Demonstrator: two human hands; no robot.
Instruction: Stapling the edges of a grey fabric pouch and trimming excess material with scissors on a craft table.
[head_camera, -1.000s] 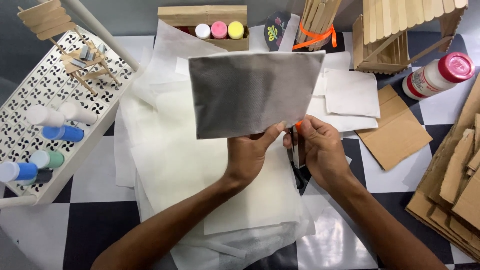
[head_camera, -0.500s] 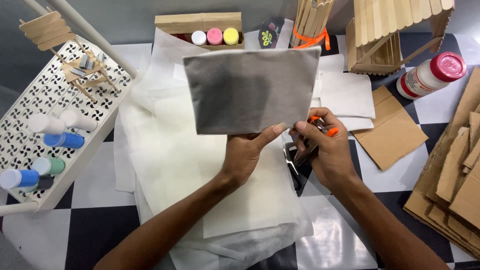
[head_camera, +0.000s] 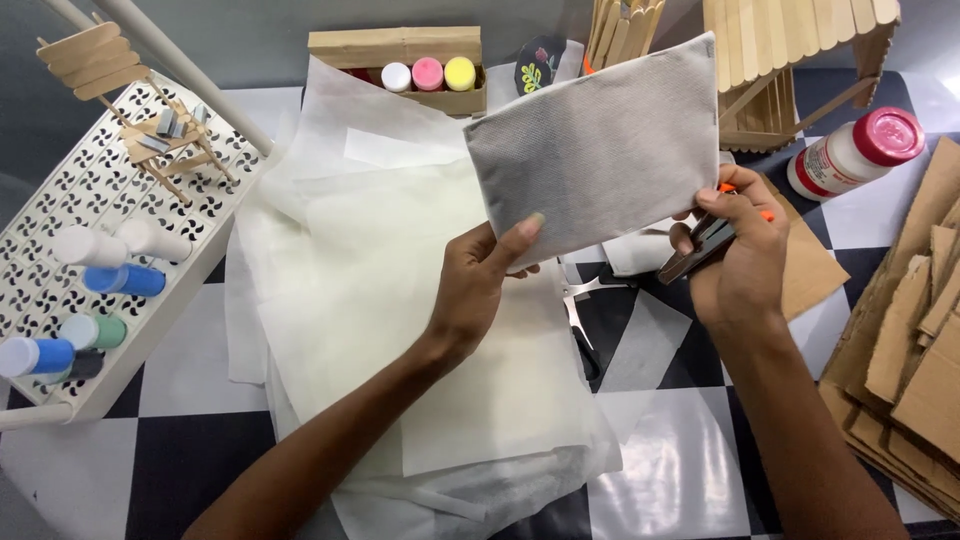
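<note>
With the left hand (head_camera: 480, 285) pinching the grey sheet (head_camera: 600, 150) by its lower edge, up over the white papers (head_camera: 390, 290), and the right hand (head_camera: 735, 255) closed on the scissors (head_camera: 700, 250), keep the sheet taut so the cut likely runs straight.

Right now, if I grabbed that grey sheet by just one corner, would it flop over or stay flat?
Probably it would mostly stay flat. The left hand pinches the grey sheet only at its lower edge, yet it stands up with hardly a bend, so it seems fairly stiff. It also looks thin, so likely light. The right hand holds scissors, which suggests it cuts easily.
</note>
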